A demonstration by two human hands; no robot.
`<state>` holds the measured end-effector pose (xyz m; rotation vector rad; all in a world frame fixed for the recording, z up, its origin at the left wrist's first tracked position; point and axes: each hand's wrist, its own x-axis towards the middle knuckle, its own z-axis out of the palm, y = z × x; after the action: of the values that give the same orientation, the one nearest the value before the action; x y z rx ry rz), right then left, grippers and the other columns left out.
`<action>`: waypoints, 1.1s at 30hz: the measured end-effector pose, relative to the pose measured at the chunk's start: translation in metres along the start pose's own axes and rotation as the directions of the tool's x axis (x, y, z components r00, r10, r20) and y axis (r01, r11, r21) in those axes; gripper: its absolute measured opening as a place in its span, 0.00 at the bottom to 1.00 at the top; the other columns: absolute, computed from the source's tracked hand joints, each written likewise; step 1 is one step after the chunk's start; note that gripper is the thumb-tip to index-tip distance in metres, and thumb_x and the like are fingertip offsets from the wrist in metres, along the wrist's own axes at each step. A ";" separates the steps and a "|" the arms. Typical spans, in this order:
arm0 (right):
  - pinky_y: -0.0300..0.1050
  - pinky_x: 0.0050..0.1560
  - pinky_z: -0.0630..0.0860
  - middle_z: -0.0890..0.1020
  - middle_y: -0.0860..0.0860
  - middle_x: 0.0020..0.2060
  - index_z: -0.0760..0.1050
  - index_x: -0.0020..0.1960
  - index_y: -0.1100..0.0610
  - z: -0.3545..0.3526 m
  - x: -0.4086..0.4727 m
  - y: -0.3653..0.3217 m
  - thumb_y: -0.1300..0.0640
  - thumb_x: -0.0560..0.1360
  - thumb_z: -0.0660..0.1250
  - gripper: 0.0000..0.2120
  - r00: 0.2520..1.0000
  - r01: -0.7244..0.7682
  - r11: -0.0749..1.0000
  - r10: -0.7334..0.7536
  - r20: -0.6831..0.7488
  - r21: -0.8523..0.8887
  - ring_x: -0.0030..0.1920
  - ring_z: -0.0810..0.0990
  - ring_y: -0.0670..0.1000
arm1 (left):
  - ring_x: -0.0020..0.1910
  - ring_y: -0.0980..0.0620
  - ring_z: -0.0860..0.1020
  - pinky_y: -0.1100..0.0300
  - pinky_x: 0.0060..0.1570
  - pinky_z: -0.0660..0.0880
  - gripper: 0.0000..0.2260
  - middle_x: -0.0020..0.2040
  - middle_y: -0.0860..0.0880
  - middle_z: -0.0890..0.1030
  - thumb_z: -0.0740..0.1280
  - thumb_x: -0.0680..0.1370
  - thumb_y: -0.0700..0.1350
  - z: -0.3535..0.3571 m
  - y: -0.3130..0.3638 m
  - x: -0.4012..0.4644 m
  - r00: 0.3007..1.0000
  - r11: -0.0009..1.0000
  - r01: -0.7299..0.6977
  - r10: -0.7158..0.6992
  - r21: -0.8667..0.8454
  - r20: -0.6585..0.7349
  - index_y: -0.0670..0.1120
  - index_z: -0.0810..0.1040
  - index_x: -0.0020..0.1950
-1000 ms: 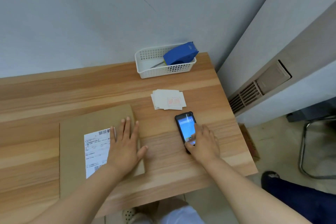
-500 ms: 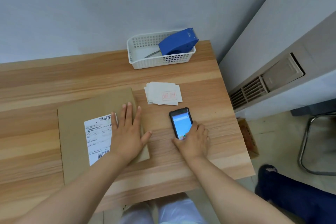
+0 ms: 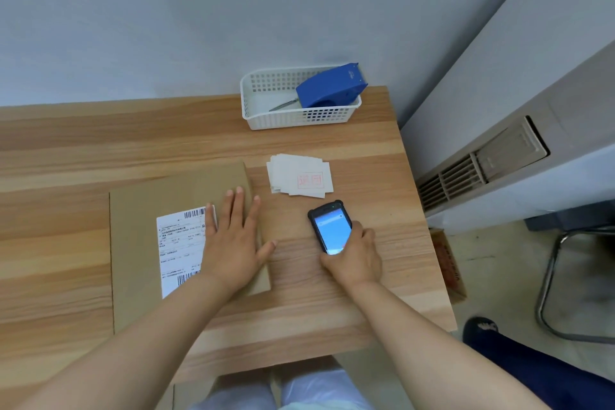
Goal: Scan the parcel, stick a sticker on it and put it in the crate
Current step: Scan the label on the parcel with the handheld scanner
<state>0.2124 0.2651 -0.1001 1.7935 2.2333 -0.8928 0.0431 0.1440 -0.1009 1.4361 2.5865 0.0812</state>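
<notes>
Left hand (image 3: 233, 243) flat, fingers spread, on parcel (image 3: 186, 240); right hand (image 3: 356, 260) clamped around scanner (image 3: 331, 231) on surface (image 3: 332, 309), near stickers (image 3: 299, 176).

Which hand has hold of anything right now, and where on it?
The right hand grips the handheld scanner by its near, lower end. The left hand lies flat and open on the parcel, gripping nothing.

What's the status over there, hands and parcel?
Left hand flat on parcel, beside label. Right hand fingers closed on scanner, screen lit, on table. Stickers untouched. Nothing between scanner and label.
</notes>
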 end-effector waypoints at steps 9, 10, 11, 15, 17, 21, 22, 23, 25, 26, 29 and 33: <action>0.49 0.47 0.71 0.71 0.55 0.55 0.62 0.66 0.56 -0.029 -0.021 -0.028 0.51 0.62 0.72 0.36 0.978 0.170 0.974 -0.186 -0.099 -0.149 0.53 0.75 0.59 | 0.75 0.49 0.39 0.48 0.71 0.35 0.42 0.77 0.46 0.42 0.50 0.68 0.70 -0.032 -0.059 -0.023 0.997 0.995 0.012 -0.004 -0.101 0.074 0.49 0.43 0.75; 0.49 0.47 0.70 0.71 0.55 0.54 0.64 0.64 0.56 -0.032 -0.024 -0.034 0.51 0.62 0.72 0.34 0.972 0.184 0.969 -0.205 -0.114 -0.166 0.52 0.75 0.59 | 0.75 0.49 0.39 0.47 0.71 0.35 0.42 0.77 0.46 0.41 0.55 0.70 0.68 -0.035 -0.072 -0.030 0.996 0.994 0.026 -0.017 -0.102 0.087 0.49 0.43 0.75; 0.50 0.47 0.69 0.71 0.55 0.53 0.65 0.63 0.57 -0.035 -0.027 -0.041 0.51 0.63 0.72 0.32 0.967 0.197 0.963 -0.221 -0.123 -0.183 0.52 0.74 0.59 | 0.75 0.49 0.38 0.47 0.72 0.35 0.41 0.77 0.46 0.41 0.58 0.71 0.66 -0.039 -0.085 -0.036 0.995 0.994 0.046 -0.036 -0.102 0.097 0.49 0.42 0.75; 0.48 0.45 0.66 0.72 0.55 0.54 0.65 0.62 0.57 -0.048 -0.044 -0.075 0.49 0.63 0.73 0.32 0.949 0.255 0.929 -0.294 -0.113 -0.270 0.53 0.74 0.58 | 0.76 0.48 0.40 0.46 0.71 0.37 0.44 0.78 0.45 0.43 0.65 0.69 0.65 -0.046 -0.125 -0.068 0.989 0.980 0.129 -0.116 -0.148 0.095 0.50 0.44 0.76; 0.46 0.43 0.64 0.71 0.55 0.56 0.63 0.63 0.57 -0.054 -0.056 -0.093 0.49 0.63 0.73 0.34 0.944 0.279 0.906 -0.320 -0.081 -0.319 0.51 0.75 0.58 | 0.76 0.48 0.41 0.45 0.71 0.39 0.44 0.78 0.44 0.45 0.64 0.69 0.64 -0.045 -0.138 -0.086 0.987 0.983 0.131 -0.118 -0.125 0.111 0.48 0.45 0.76; 0.49 0.46 0.70 0.70 0.54 0.58 0.62 0.63 0.56 -0.064 -0.089 -0.122 0.49 0.61 0.74 0.36 0.928 0.324 0.856 -0.370 -0.041 -0.402 0.53 0.75 0.57 | 0.73 0.42 0.59 0.40 0.69 0.52 0.38 0.74 0.39 0.61 0.51 0.71 0.66 -0.034 -0.155 -0.117 0.993 0.998 0.052 -0.049 -0.031 0.110 0.42 0.61 0.73; 0.49 0.47 0.72 0.70 0.54 0.59 0.62 0.64 0.57 -0.066 -0.099 -0.128 0.48 0.61 0.74 0.36 0.925 0.327 0.844 -0.379 -0.041 -0.425 0.54 0.75 0.57 | 0.71 0.41 0.64 0.41 0.67 0.54 0.36 0.71 0.38 0.66 0.47 0.73 0.66 -0.030 -0.158 -0.122 0.991 0.999 0.034 -0.031 -0.024 0.127 0.41 0.65 0.71; 0.50 0.48 0.73 0.71 0.54 0.59 0.62 0.64 0.57 -0.068 -0.110 -0.132 0.47 0.61 0.74 0.37 0.925 0.324 0.834 -0.378 -0.036 -0.447 0.54 0.75 0.56 | 0.70 0.40 0.65 0.42 0.65 0.54 0.35 0.69 0.37 0.70 0.44 0.75 0.65 -0.027 -0.161 -0.126 0.990 1.000 0.026 -0.024 -0.017 0.136 0.41 0.67 0.69; 0.49 0.45 0.73 0.71 0.54 0.58 0.62 0.63 0.56 -0.072 -0.132 -0.141 0.46 0.61 0.74 0.37 0.930 0.319 0.813 -0.369 -0.007 -0.487 0.52 0.75 0.55 | 0.68 0.42 0.63 0.44 0.64 0.51 0.35 0.66 0.37 0.73 0.39 0.77 0.64 -0.023 -0.163 -0.131 0.992 1.000 0.016 -0.014 -0.015 0.129 0.40 0.67 0.67; 0.48 0.43 0.72 0.71 0.53 0.57 0.63 0.62 0.56 -0.074 -0.143 -0.144 0.46 0.61 0.74 0.36 0.931 0.320 0.802 -0.366 0.007 -0.504 0.50 0.75 0.55 | 0.68 0.43 0.61 0.45 0.65 0.49 0.35 0.66 0.37 0.73 0.38 0.77 0.63 -0.021 -0.164 -0.132 0.993 1.000 0.010 -0.008 -0.022 0.116 0.40 0.66 0.67; 0.47 0.40 0.70 0.71 0.53 0.54 0.64 0.61 0.55 -0.076 -0.172 -0.149 0.47 0.60 0.74 0.34 0.933 0.316 0.779 -0.359 0.027 -0.541 0.46 0.75 0.55 | 0.69 0.43 0.59 0.45 0.66 0.49 0.35 0.67 0.36 0.72 0.38 0.77 0.62 -0.015 -0.164 -0.138 0.996 0.999 0.000 0.003 -0.046 0.086 0.37 0.65 0.68; 0.44 0.32 0.64 0.70 0.51 0.50 0.64 0.60 0.54 -0.080 -0.204 -0.146 0.47 0.61 0.74 0.33 0.947 0.280 0.747 -0.319 0.043 -0.603 0.40 0.71 0.53 | 0.70 0.43 0.58 0.46 0.68 0.44 0.35 0.68 0.36 0.70 0.39 0.77 0.62 -0.009 -0.160 -0.148 1.000 0.999 -0.022 0.022 -0.046 -0.008 0.36 0.64 0.68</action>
<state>0.1535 0.1184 0.1106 1.1974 2.4965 -0.0959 -0.0156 -0.0656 -0.0944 1.4509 2.5579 0.1490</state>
